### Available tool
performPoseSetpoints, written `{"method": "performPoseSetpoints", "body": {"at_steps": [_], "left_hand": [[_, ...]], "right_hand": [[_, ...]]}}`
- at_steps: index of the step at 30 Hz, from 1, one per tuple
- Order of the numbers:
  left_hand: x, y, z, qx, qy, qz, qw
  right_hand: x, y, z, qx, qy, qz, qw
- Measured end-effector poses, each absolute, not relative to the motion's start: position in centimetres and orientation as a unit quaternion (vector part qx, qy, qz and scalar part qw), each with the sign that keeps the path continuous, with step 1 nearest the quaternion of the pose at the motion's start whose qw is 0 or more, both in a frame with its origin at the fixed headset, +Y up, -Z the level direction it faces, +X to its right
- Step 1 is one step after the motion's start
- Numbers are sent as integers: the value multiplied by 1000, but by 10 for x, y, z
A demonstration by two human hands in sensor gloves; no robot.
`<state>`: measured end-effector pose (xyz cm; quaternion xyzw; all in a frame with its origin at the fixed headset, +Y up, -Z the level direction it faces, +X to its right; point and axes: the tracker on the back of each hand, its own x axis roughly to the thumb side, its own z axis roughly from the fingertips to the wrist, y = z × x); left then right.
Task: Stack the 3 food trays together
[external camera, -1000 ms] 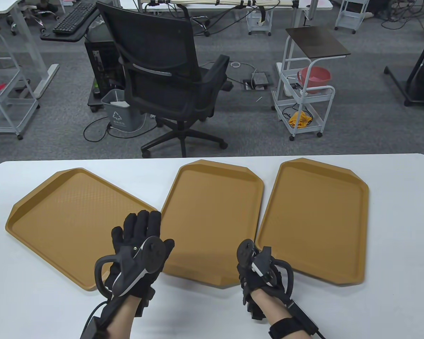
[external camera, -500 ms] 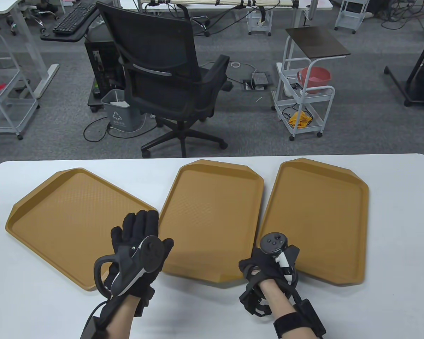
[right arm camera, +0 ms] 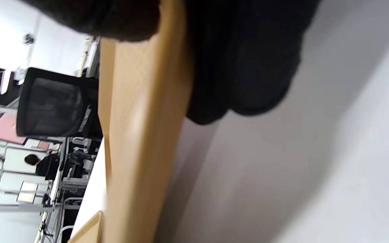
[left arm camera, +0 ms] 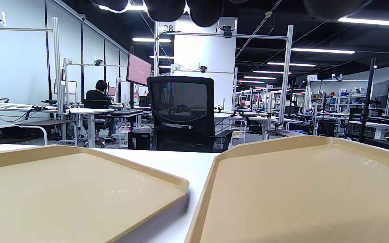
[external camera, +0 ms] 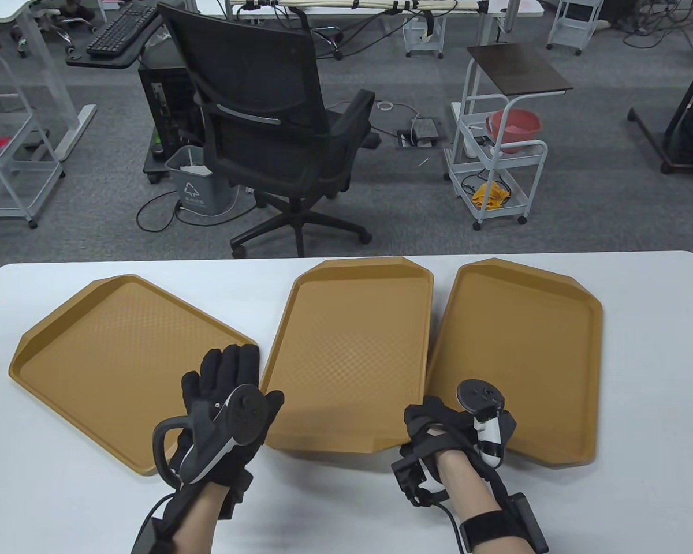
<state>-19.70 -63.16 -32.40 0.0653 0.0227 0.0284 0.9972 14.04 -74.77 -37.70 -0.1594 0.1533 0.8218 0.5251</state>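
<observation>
Three tan food trays lie side by side on the white table (external camera: 641, 358): a left tray (external camera: 110, 352), a middle tray (external camera: 352, 352) and a right tray (external camera: 525, 352). My left hand (external camera: 237, 375) lies open with fingers spread over the left tray's near right corner, thumb by the middle tray's left edge. The left wrist view shows the left tray (left arm camera: 62, 195) and the middle tray (left arm camera: 299, 192) below its fingertips (left arm camera: 167, 8). My right hand (external camera: 433, 421) grips the middle tray's near right rim (right arm camera: 140, 128). That side is raised and sits over the right tray's left edge.
A black office chair (external camera: 271, 127) stands just beyond the table's far edge. A white wire cart (external camera: 496, 167) with a red bowl stands further back on the right. Bare table surface lies in front of the trays and at the far right.
My right hand moved right, turned over and took hold of the middle tray's near right rim. The tray's right side has lifted and swung toward the right tray. The left hand stayed.
</observation>
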Motion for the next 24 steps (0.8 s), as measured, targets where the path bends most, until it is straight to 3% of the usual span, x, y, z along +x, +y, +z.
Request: {"method": "performPoseSetpoints", "body": {"at_steps": [8, 16, 24], "left_hand": [[-197, -630, -323, 68, 20, 32, 997], [-199, -631, -324, 62, 21, 34, 997], [-197, -631, -324, 58, 19, 29, 998]], "right_hand": [[162, -733, -375, -169, 75, 778, 601], [213, -694, -369, -143, -24, 827, 544], [285, -643, -355, -181, -125, 861, 459]]}}
